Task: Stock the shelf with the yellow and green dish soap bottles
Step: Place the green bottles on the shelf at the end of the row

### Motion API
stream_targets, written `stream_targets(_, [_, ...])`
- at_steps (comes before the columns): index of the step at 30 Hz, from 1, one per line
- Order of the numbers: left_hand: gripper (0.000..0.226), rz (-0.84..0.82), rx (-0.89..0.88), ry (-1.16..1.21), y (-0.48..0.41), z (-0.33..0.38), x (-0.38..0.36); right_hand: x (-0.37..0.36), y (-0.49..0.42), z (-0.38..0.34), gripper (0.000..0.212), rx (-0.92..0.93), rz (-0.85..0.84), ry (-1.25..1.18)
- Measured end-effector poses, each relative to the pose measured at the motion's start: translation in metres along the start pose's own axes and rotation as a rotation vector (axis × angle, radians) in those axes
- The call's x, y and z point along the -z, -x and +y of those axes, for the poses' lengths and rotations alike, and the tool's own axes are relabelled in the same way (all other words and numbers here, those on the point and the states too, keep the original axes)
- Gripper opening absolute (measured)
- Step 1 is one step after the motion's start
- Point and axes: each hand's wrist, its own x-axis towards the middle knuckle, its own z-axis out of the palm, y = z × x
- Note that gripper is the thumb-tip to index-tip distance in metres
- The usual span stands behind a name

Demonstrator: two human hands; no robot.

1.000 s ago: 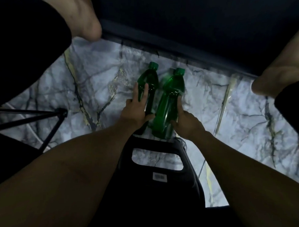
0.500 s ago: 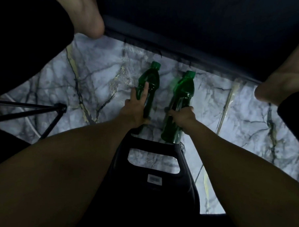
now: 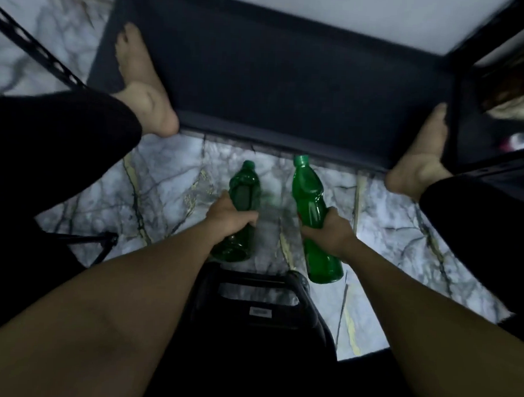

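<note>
Two green dish soap bottles, one per hand. The darker bottle (image 3: 243, 191) is in the left hand (image 3: 231, 219), fingers wrapped right round its middle, so the waist is covered and only the cap end and the base show. It's smeared with blur too, so nothing on it is readable. The brighter bottle (image 3: 310, 200) is gripped by the right hand (image 3: 328, 231) round its lower half, cap pointing toward the shelf (image 3: 275, 79). Both bottles are just in front of the shelf's front lip, over the marble floor (image 3: 171, 194). They look lifted off it, though the angle makes that hard to call.

The shelf board is dark and low, and its uprights run out of frame. The person's bare left foot (image 3: 142, 85) lies along the shelf's left edge, and the right foot (image 3: 418, 166) sits against its right end, with black trouser legs cut off at both sides. Under the forearms there's a black stool (image 3: 259, 291) with a handle slot and a small white sticker (image 3: 260, 311), mostly hidden by the arms. A thin tripod leg (image 3: 85, 238) pokes out on the left, and a perforated metal strut (image 3: 36, 50) crosses the top left corner.
</note>
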Motion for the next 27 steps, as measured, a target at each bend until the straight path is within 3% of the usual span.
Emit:
stream_targets(4, [0.064, 0.002, -0.060, 0.176, 0.037, 0.017, 0.007, 0.019, 0.036, -0.013, 0.064, 0.096, 0.087, -0.029])
stream_targets(14, [0.045, 0.025, -0.504, 0.330, 0.161, 0.091, 0.069, 0.087, 0.141, -0.064, 0.057, 0.406, 0.327, -0.174])
stream_targets(21, [0.049, -0.117, -0.694, 0.586, 0.250, 0.130, 0.110, 0.138, 0.212, -0.099, 0.053, 0.639, 0.476, -0.268])
stream_targets(25, [0.020, -0.274, -0.760, 0.711, 0.302, 0.149, 0.122, 0.165, 0.247, -0.113, 0.051, 0.757, 0.552, -0.336])
stream_targets(27, [0.030, -0.324, -0.806, 0.719, 0.327, 0.158, 0.127, 0.178, 0.262, -0.121, 0.056, 0.814, 0.580, -0.379])
